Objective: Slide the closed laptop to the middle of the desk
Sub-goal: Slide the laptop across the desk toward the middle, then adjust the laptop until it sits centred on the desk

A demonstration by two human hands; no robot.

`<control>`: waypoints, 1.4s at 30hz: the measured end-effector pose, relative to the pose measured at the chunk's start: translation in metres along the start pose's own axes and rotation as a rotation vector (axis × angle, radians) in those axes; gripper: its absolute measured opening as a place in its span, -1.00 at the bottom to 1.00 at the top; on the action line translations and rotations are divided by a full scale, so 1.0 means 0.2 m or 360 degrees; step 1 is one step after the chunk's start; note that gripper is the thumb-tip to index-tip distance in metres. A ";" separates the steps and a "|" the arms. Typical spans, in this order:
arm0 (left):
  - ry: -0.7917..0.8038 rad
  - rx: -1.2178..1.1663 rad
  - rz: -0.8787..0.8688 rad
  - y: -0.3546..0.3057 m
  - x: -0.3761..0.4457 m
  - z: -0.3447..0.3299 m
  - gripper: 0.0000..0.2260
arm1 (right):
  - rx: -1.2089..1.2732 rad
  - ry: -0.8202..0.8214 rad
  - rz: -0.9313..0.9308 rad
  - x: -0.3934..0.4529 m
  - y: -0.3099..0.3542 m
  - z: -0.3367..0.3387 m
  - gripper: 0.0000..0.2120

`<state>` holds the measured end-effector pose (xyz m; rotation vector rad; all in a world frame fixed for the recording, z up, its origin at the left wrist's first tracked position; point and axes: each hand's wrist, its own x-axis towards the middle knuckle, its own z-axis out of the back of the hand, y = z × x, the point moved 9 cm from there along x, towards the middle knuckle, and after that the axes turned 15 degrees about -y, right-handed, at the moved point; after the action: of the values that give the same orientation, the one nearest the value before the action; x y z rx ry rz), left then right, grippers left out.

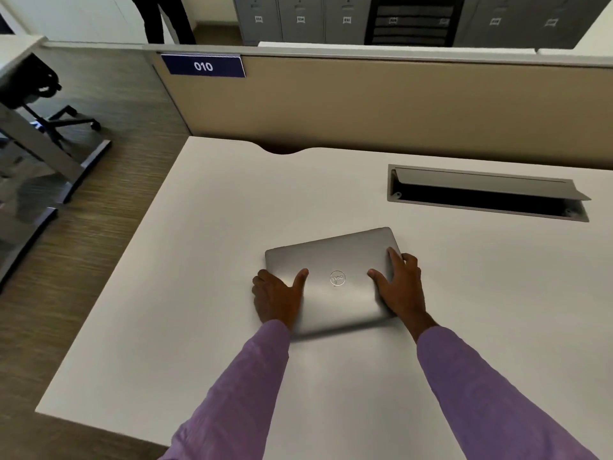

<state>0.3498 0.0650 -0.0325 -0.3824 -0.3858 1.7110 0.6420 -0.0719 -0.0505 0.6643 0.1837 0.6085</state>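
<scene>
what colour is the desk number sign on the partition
Dark navy blue with white digits 010, clearest in the head view.

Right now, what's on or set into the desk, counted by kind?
Closed laptop: 1
Hands on the laptop: 2, left and right
Open cable hatch set into the desk: 1
Total: 4

An open-plan office: a tan fabric partition panel [381, 104] carries a navy number plate reading 010 [203, 66], grey numbered metal lockers [300, 18] line the top, a black wheeled chair base [64, 119] stands upper left.
</scene>
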 end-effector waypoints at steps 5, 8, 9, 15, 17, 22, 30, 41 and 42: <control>0.0008 0.0066 -0.0056 -0.01 0.01 -0.02 -0.20 | -0.0078 -0.0015 0.0016 0.00 0.00 0.00 -0.31; 0.0040 0.0082 -0.0063 0.00 0.02 -0.03 -0.21 | -0.0116 -0.0021 0.0034 0.00 0.01 0.00 -0.32; 0.0048 0.0084 -0.0063 0.00 0.02 -0.03 -0.21 | -0.0126 -0.0023 0.0038 0.00 0.01 0.00 -0.32; 0.0104 0.0129 -0.0109 0.00 0.05 -0.04 -0.20 | -0.0208 -0.0024 0.0060 -0.01 0.02 0.00 -0.31; 0.0125 0.0137 -0.0124 0.00 0.05 -0.04 -0.20 | -0.0237 -0.0012 0.0060 -0.01 0.02 0.00 -0.30; 0.0150 0.0168 -0.0136 0.00 0.05 -0.04 -0.20 | -0.0300 0.0011 0.0040 -0.01 0.02 -0.01 -0.30; 0.0133 0.0169 0.0023 -0.02 -0.02 -0.03 -0.19 | -0.0426 0.0096 0.0110 -0.02 0.03 0.02 -0.30; 0.0025 0.0433 -0.0228 -0.07 -0.14 0.03 -0.04 | -0.0507 0.0122 0.0353 0.00 0.11 0.08 -0.18; 0.0004 0.0417 -0.0225 -0.07 -0.14 0.05 -0.05 | -0.0504 0.0137 0.0321 0.00 0.10 0.07 -0.18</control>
<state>0.3629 0.0404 -0.0167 -0.1618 -0.1786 1.5975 0.6372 -0.0663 -0.0272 0.3522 0.0973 0.8402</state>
